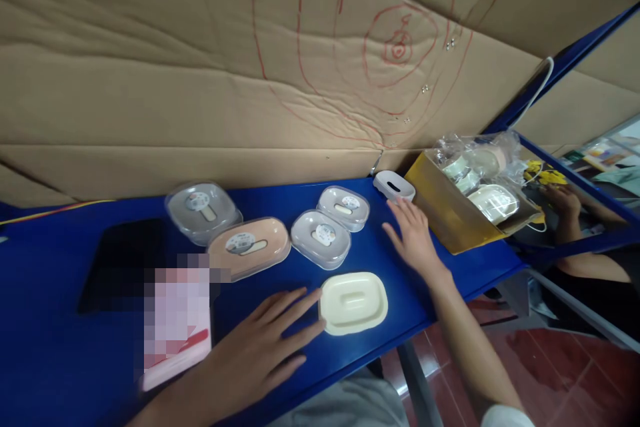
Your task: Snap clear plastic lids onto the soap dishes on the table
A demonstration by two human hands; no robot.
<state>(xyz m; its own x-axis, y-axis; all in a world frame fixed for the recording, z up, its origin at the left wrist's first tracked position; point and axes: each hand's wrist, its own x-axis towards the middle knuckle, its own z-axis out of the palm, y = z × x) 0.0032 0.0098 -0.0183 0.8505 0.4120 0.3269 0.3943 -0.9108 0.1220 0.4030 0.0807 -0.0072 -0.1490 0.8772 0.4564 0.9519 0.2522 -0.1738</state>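
A shallow cream soap dish base [354,302] lies flat near the table's front edge. My left hand [265,343] has its fingers spread; two fingertips reach the dish's left rim, and I cannot tell whether they press on it. At the back, a white soap dish part with a dark slot [394,185] stands beside the yellow box. My right hand [413,235] reaches to its near edge, fingers stretched out and nothing held in them. Between and beyond the hands sit two grey lidded soap dishes, a nearer one [313,250] and a farther one [331,199].
Further left are a pink lidded soap dish [273,233] and another grey one [193,223]. A blurred-out pink and white item [177,320] lies beside a black flat object [120,260]. The yellow box [440,207] holds plastic-wrapped dishes. Another person's arm [570,213] shows at right.
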